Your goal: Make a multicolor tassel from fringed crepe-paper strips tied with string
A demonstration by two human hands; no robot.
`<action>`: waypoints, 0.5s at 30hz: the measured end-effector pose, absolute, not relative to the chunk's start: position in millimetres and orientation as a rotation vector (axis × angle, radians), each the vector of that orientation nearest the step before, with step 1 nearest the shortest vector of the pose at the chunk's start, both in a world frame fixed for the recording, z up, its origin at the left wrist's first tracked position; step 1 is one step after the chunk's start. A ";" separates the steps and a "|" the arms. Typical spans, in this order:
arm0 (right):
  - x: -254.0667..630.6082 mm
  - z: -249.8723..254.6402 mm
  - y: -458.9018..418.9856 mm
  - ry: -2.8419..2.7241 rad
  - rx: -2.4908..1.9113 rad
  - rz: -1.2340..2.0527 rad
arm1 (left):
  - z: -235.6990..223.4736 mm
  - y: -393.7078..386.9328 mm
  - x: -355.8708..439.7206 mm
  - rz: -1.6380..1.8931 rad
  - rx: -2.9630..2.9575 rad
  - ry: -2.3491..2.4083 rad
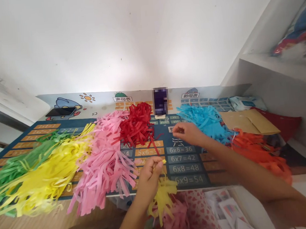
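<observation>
My left hand (149, 173) pinches the top of a yellow paper tassel (164, 194) at the table's front edge, and the tassel's strips hang below my fingers. A pink tassel (174, 215) hangs lower down, partly over a cloth with heart shapes. Raised over the middle of the table, my right hand (186, 132) has its fingers pressed together; anything between them is too small to make out. Closest to it lies a pile of blue tassels (206, 119). Red tassels (138, 124) and pink tassels (106, 157) lie left of centre.
Yellow tassels (51, 172) and green tassels (21, 163) spread at the left, orange tassels (259, 148) at the right. A brown envelope (249, 121) and a wipes pack (247, 103) lie behind. A phone (160, 101) stands at the wall; a dark tablet (62, 111) lies back left.
</observation>
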State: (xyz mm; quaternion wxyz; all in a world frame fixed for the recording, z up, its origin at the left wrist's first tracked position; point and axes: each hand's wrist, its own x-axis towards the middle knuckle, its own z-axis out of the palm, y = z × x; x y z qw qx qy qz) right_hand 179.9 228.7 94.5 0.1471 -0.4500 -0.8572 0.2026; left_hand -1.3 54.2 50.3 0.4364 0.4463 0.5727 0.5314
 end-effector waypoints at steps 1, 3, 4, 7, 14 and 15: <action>179.6 92.5 207.0 -2.388 -1.146 0.760 | 52.7 54.5 0.3 1.324 1.125 1.433; 179.1 86.8 167.5 -2.197 -0.938 1.000 | 58.0 54.6 4.4 1.309 1.178 1.449; 178.8 83.3 151.0 -2.106 -0.890 1.071 | 60.5 54.5 6.9 1.302 1.211 1.457; 177.2 70.6 117.1 -1.816 -0.876 1.223 | 66.0 53.4 14.4 1.282 1.339 1.488; 174.8 51.4 93.3 -1.298 -0.970 1.448 | 69.6 47.7 23.1 1.255 1.505 1.593; 175.2 50.9 92.2 -1.280 -0.969 1.447 | 69.4 46.7 23.5 1.248 1.524 1.594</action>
